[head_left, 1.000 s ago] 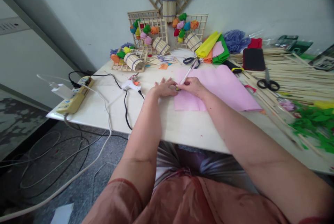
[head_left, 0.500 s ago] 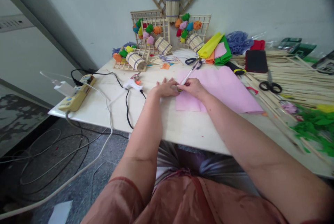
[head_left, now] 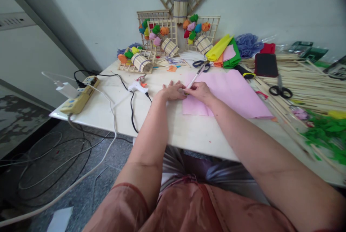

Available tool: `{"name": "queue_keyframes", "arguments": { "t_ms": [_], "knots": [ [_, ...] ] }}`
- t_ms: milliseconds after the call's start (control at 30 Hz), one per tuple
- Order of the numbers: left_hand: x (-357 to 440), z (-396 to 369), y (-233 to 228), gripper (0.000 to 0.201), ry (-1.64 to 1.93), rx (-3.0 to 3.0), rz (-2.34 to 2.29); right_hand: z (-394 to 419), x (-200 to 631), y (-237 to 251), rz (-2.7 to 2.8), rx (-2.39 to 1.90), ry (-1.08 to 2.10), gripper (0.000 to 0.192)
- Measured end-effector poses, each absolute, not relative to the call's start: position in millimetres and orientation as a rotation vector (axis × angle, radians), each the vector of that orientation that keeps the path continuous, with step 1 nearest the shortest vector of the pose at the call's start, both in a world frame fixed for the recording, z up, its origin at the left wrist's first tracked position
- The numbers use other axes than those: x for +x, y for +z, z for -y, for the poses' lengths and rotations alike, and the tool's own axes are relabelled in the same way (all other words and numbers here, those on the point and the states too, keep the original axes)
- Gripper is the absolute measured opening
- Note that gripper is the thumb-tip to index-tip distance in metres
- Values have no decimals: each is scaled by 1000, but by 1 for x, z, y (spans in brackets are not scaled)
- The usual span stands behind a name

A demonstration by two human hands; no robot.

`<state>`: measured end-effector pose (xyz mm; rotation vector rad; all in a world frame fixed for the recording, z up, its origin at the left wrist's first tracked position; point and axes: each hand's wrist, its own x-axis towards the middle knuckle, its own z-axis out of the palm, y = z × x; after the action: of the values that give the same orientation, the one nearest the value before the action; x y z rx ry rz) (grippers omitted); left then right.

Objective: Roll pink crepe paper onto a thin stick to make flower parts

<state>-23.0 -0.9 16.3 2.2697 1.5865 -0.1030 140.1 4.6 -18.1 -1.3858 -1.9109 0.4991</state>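
Gripping a white pen (head_left: 195,77) in a writing pinch, the right hand (head_left: 199,91) has its fingers curled closed round the lower barrel, tip down at the left edge of the pink paper sheet (head_left: 232,93). Barrel slants up toward 1 o'clock. Left hand (head_left: 171,92) lies flat beside it at 9 o'clock, fingers mostly extended and spread, holding nothing; looks like it's pressing down to steady the spot. Can't tell if the fingertips are on the paper edge or on the bare table (head_left: 189,134).

Sheet is thin, matte, roughly rectangular, lying flat at table centre, running from the hands out toward 3 o'clock. Flat placement likely gives a firm surface for marking.

At 10 o'clock of the hands: white glue gun (head_left: 137,86), black cord trailing off the near edge. Further at 9 o'clock a yellow power strip (head_left: 78,99) near the table's left edge, plugs in.

At 12 o'clock: blue-handled scissors (head_left: 201,65), folded felt-like sheets in yellow, orange, pink, green (head_left: 224,51). Behind them, wooden stick lattices with small stick baskets of coloured paper flowers (head_left: 159,33), leaning on the wall.

At 2–3 o'clock: black scissors (head_left: 280,89) on a long pile of pale wooden sticks (head_left: 310,80), black phone-like slab (head_left: 266,65), green paper scraps (head_left: 327,134) at far right.
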Motion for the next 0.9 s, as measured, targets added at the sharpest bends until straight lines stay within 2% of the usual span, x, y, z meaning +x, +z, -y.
{"name": "queue_keyframes", "arguments": {
  "t_ms": [900],
  "knots": [
    [-24, -2, 14, 68, -79, 2261, -1569, -7, 141, -20, 1900, -1356, 552, 33]
  ]
}}
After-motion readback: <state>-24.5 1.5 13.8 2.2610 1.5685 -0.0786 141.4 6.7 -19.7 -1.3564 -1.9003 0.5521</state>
